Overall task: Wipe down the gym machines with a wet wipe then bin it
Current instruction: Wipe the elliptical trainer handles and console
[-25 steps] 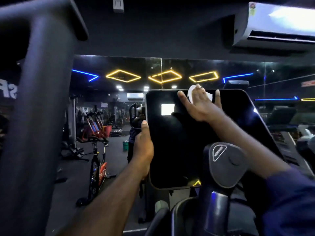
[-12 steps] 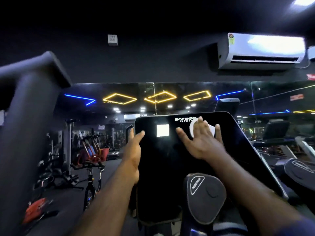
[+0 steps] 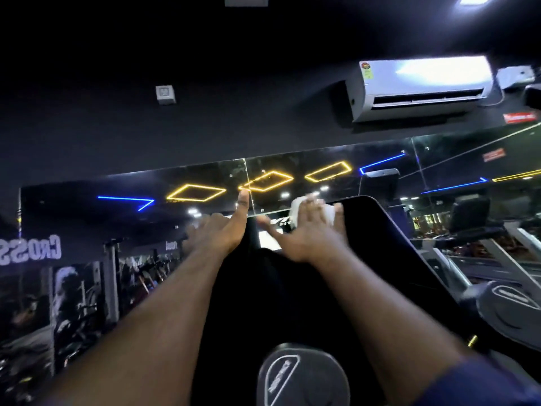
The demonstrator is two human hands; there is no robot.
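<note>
Our right hand (image 3: pixel 307 238), fingers straight, presses the white wipe (image 3: pixel 297 207) on the far top of the black machine screen (image 3: pixel 380 247). Our left hand (image 3: pixel 222 234) sits left of it; we cannot tell its grip.

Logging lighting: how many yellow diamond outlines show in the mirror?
3 diamond lights: one left of the left hand thumb, one just right of it, one farther right above the wet wipe. Hands may hide others.

Two hands (image 3: pixel 222 234) (image 3: pixel 307 244), one wipe (image 3: pixel 298 206), one console (image 3: pixel 380 247) — one air conditioner (image 3: pixel 421 86), three yellow diamonds (image 3: pixel 196 192) (image 3: pixel 266 180) (image 3: pixel 328 171).
</note>
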